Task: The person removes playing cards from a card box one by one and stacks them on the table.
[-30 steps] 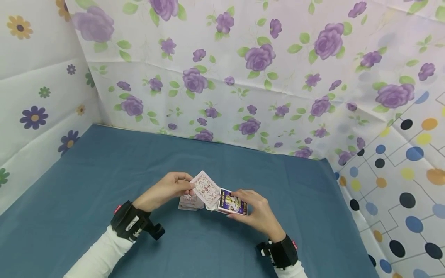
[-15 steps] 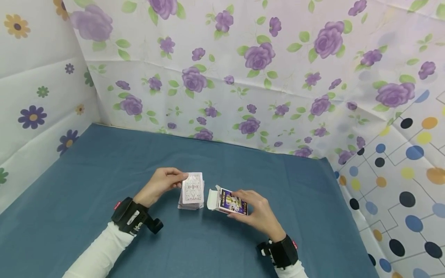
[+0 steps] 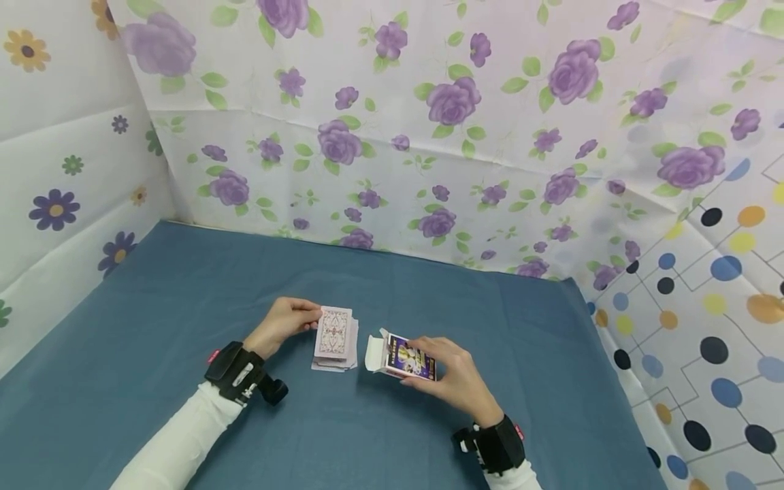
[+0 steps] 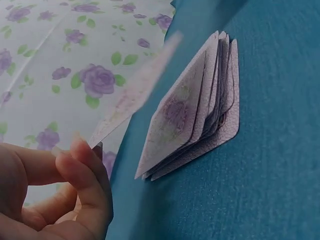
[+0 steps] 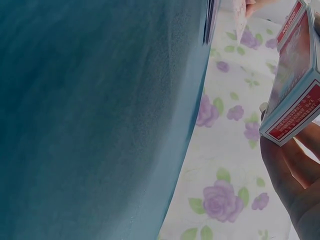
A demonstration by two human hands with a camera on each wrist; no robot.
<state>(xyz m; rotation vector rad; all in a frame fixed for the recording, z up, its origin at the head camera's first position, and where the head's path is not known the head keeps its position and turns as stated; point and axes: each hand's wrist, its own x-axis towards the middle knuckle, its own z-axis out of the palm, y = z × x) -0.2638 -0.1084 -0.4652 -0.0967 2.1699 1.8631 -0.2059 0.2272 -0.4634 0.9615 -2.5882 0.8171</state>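
Between thumb and fingers my left hand [image 3: 283,325] pinches a playing card [image 3: 335,332] by its edge, its patterned back facing up. The left wrist view shows that card [image 4: 135,92] raised above a slightly uneven stack of playing cards [image 4: 220,125] on the cloth. In the head view it overlaps the stack [image 3: 353,347]. My right hand [image 3: 450,371] grips a purple and white card box [image 3: 412,357], thumb and fingers along its sides. The box's white flap [image 3: 375,352] hangs open toward the stack. Red printed panels show on the box [image 5: 295,112] in the right wrist view.
A blue cloth [image 3: 392,435] covers the table. Behind it hangs a white sheet with purple roses [image 3: 453,102]. A flower-print sheet [image 3: 67,122] stands at the left, and a dotted sheet [image 3: 704,306] at the right.
My left hand has carried the card away from the box's mouth, leftward to above the stack, and tilted it upright. The right hand with the box has stayed almost still.
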